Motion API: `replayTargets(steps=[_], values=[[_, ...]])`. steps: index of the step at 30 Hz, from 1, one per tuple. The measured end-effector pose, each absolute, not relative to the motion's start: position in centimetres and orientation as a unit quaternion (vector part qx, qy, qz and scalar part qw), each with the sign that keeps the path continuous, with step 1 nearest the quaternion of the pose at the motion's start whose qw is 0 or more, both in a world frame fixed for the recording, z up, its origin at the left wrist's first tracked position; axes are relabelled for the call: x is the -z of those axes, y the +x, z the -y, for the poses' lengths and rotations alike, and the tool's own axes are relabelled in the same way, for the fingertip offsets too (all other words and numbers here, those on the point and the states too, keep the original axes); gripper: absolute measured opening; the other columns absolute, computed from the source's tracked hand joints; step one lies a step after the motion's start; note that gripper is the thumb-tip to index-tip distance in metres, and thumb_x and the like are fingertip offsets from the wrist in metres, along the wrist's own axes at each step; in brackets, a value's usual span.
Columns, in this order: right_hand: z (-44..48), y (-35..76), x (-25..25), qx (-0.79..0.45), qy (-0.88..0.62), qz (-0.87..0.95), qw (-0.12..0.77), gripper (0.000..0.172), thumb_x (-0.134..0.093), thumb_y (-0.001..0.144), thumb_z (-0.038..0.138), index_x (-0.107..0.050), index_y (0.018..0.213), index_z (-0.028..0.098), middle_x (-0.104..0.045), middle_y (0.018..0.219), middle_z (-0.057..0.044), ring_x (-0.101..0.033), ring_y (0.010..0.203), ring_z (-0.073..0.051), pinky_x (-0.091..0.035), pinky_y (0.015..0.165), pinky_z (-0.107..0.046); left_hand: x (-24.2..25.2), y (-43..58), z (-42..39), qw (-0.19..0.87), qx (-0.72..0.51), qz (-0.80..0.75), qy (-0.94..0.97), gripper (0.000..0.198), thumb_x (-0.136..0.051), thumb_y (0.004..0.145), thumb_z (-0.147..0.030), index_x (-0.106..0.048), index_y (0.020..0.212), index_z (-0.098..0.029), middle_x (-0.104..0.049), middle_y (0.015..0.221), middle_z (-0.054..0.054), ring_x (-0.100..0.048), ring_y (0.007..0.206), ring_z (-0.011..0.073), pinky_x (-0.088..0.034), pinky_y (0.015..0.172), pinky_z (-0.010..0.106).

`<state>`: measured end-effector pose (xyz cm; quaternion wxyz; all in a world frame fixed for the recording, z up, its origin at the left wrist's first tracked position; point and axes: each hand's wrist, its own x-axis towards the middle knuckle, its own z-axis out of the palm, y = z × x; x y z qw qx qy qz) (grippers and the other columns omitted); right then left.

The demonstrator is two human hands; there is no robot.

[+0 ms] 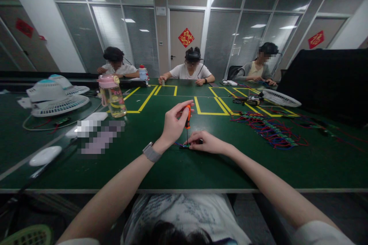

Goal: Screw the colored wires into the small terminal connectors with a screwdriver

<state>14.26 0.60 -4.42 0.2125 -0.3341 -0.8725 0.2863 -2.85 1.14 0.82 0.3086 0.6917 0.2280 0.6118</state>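
My left hand (174,124) is closed around the orange and black handle of a screwdriver (188,119), held upright. Its thin shaft points down to a small green circuit board (185,146) with a dark part at its near left. My right hand (202,141) rests low on the table, its fingertips pinching the board's right side. Short red and blue wires show at the board's left. The contact between screwdriver tip and board is too small to make out.
Several wired circuit boards (273,132) lie in a row at the right. A pink-lidded bottle (112,95), white fans (57,99) and a white mouse-shaped object (46,155) stand left. Yellow tape (212,113) marks the green table (161,178). Three people sit across; a black panel (324,84) rises far right.
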Motion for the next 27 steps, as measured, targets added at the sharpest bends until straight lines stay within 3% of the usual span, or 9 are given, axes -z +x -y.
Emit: replayTargets(steps=[7, 10, 15, 17, 21, 27], values=[[-0.48, 14.21, 4.26, -0.295, -0.335, 0.869, 0.213, 0.027, -0.063, 0.084, 0.029, -0.072, 0.104, 0.014, -0.059, 0.080, -0.003, -0.055, 0.068, -0.012, -0.044, 0.063, -0.024, -1.05, -2.93, -0.95, 0.214, -0.617, -0.254, 0.713, 0.017, -0.064, 0.083, -0.027, -0.070, 0.097, -0.020, -0.062, 0.094, 0.004, -0.062, 0.085, 0.0141, -0.052, 0.068, 0.022], [-0.45, 14.22, 4.21, -0.297, -0.337, 0.868, 0.212, 0.027, -0.063, 0.085, 0.029, -0.073, 0.105, 0.014, -0.059, 0.081, -0.003, -0.055, 0.068, -0.012, -0.044, 0.062, -0.023, -1.06, -3.08, -1.00, 0.206, -0.622, -0.258, 0.710, 0.015, -0.059, 0.087, -0.029, -0.070, 0.094, -0.021, -0.057, 0.092, 0.004, -0.059, 0.083, 0.0131, -0.049, 0.065, 0.021], [-0.41, 14.21, 4.13, -0.289, -0.334, 0.872, 0.212, 0.028, -0.063, 0.085, 0.031, -0.073, 0.105, 0.015, -0.059, 0.080, -0.003, -0.055, 0.068, -0.012, -0.045, 0.063, -0.024, -0.91, -3.26, -1.21, 0.230, -0.601, -0.246, 0.725, 0.031, -0.040, 0.094, -0.021, -0.068, 0.107, -0.021, -0.064, 0.105, 0.005, -0.062, 0.089, 0.0143, -0.051, 0.078, 0.026], [-0.40, 14.19, 4.12, -0.287, -0.335, 0.872, 0.212, 0.027, -0.063, 0.085, 0.030, -0.073, 0.104, 0.015, -0.059, 0.080, -0.003, -0.055, 0.068, -0.012, -0.045, 0.063, -0.024, -0.74, -3.21, -1.35, 0.268, -0.598, -0.236, 0.718, 0.032, -0.039, 0.095, -0.022, -0.065, 0.113, -0.021, -0.065, 0.112, 0.007, -0.064, 0.088, 0.0149, -0.052, 0.077, 0.027], [-0.45, 14.20, 4.22, -0.286, -0.338, 0.871, 0.213, 0.027, -0.064, 0.084, 0.030, -0.073, 0.104, 0.014, -0.059, 0.080, -0.003, -0.055, 0.067, -0.012, -0.045, 0.063, -0.024, -0.57, -2.98, -1.45, 0.316, -0.605, -0.229, 0.694, 0.031, -0.044, 0.094, -0.027, -0.063, 0.116, -0.019, -0.066, 0.118, 0.009, -0.068, 0.089, 0.0168, -0.054, 0.069, 0.025], [-0.61, 14.27, 4.42, -0.288, -0.331, 0.873, 0.213, 0.026, -0.063, 0.085, 0.029, -0.073, 0.104, 0.015, -0.060, 0.081, -0.003, -0.055, 0.067, -0.012, -0.045, 0.062, -0.023, -0.87, -2.84, -1.07, 0.291, -0.609, -0.230, 0.701, 0.025, -0.056, 0.089, -0.026, -0.065, 0.110, -0.017, -0.069, 0.106, 0.008, -0.068, 0.083, 0.0155, -0.055, 0.076, 0.027]])
